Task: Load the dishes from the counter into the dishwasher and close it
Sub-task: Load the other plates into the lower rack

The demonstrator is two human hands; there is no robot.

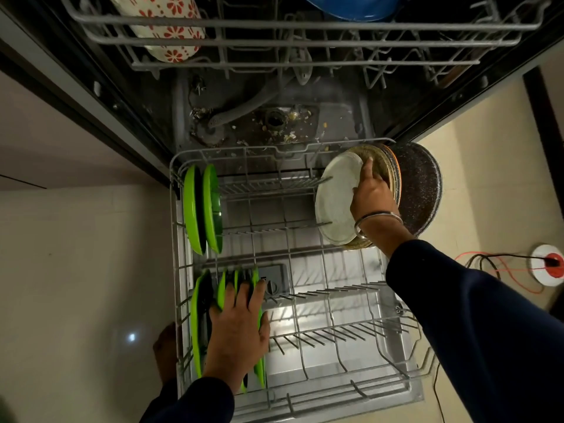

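The dishwasher's lower rack (305, 337) is pulled out over the open door. My left hand (238, 334) lies with straight fingers on several green plates (195, 328) standing on edge at the rack's near left. Two more green plates (201, 209) stand at the far left. My right hand (372, 193) grips a pale round plate (334, 203) by its rim at the rack's far right corner, upright beside a brown plate and a dark speckled pan (422, 190).
The upper rack (305, 35) juts out above, with a white bowl with red flowers (171, 29) and a blue bowl (354, 6) in it. Food scraps lie on the tub floor (274, 123). A red-and-white socket with cables (546, 264) sits on the floor at right.
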